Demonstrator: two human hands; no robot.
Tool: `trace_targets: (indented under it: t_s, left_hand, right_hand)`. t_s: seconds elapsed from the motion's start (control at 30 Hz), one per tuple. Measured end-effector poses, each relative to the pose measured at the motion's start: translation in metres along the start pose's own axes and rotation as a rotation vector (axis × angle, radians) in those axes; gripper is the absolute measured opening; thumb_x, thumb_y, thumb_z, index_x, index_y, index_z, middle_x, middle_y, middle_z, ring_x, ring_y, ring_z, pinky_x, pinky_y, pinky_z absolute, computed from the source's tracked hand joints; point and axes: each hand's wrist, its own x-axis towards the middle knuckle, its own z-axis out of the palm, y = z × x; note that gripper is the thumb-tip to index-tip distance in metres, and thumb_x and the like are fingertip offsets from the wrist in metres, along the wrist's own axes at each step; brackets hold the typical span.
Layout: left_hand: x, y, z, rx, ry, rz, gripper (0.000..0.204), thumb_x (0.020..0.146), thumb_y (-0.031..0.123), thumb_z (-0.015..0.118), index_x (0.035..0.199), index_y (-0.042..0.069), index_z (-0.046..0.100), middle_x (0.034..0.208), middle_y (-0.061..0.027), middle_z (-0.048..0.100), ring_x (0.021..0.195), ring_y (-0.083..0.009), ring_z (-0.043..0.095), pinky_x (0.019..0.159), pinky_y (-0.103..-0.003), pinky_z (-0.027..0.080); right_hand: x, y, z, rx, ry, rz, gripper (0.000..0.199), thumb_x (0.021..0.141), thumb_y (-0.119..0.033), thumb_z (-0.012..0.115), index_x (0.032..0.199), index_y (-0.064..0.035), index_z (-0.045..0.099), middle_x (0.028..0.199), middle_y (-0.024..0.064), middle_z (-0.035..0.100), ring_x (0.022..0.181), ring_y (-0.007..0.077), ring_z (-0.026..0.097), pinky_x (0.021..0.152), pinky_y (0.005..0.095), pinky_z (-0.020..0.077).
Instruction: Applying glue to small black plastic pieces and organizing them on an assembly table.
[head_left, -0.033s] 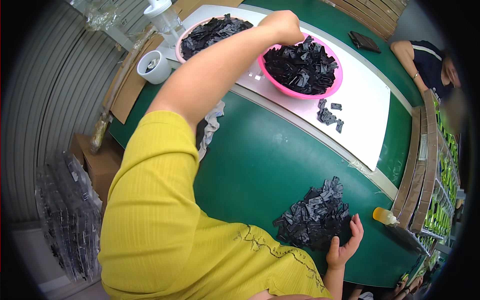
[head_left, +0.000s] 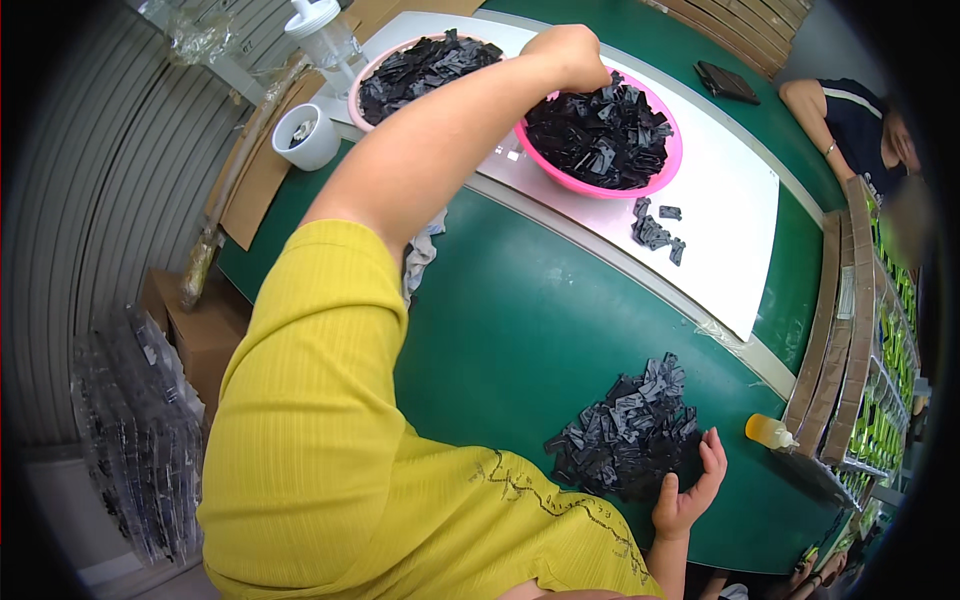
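A ridged grey wall (head_left: pixel 55 250) lines the left side, a brown box (head_left: pixel 208 330) near it; the pale patch (head_left: pixel 70 495) below may be floor. A green table (head_left: pixel 480 330) fills the middle, softly reflecting light. Brown cardboard (head_left: pixel 745 35) borders its far edge, and racks (head_left: pixel 882 395) stand at right.

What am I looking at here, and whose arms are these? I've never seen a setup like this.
There is no machine: these are a person's bare arms, and both pictures come from a wide fisheye camera worn on the head, looking down, so straight edges bend. On the green table lies a heap of dark flat pieces, with the open right hand beside it. Farther off, a white board carries a bright pink bowl and a paler bowl, both full of dark pieces. The left hand curls at the bright pink bowl's rim; anything inside it is hidden.
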Motion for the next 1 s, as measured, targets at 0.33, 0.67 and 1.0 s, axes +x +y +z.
trace_targets:
  t_s: [0.33, 0.67, 1.0]
  left_hand:
    - [-0.002, -0.007, 0.015, -0.629, -0.081, -0.158, 0.017, 0.072, 0.014, 0.072, 0.082, 0.0, 0.068, 0.079, -0.0105, 0.069, 0.067, -0.0123, 0.064, 0.056, -0.025, 0.049]
    - [-0.078, -0.017, -0.013, -0.023, 0.683, 0.934, 0.014, 0.071, 0.003, 0.072, 0.084, 0.005, 0.067, 0.088, -0.0071, 0.069, 0.075, -0.0225, 0.067, 0.063, -0.029, 0.055]
    - [-0.117, -0.056, -0.016, 0.045, 0.84, 0.361, 0.026, 0.074, 0.013, 0.069, 0.099, 0.007, 0.064, 0.11, -0.0142, 0.06, 0.099, -0.0313, 0.059, 0.084, -0.039, 0.048]
  right_hand:
    - [-0.002, 0.005, -0.002, 0.054, 0.009, 0.011, 0.055, 0.087, -0.037, 0.057, 0.122, 0.0039, 0.047, 0.132, 0.0245, 0.044, 0.12, 0.0352, 0.047, 0.103, 0.0427, 0.0345]
    - [-0.001, 0.005, 0.0, 0.051, 0.015, -0.002, 0.053, 0.084, -0.032, 0.059, 0.121, 0.0038, 0.047, 0.13, 0.0263, 0.045, 0.115, 0.0381, 0.05, 0.099, 0.0439, 0.0393]
    - [-0.002, 0.0, 0.001, 0.065, 0.021, 0.008, 0.051, 0.088, -0.033, 0.056, 0.122, 0.0033, 0.047, 0.133, 0.0229, 0.044, 0.119, 0.0343, 0.047, 0.103, 0.0419, 0.0334]
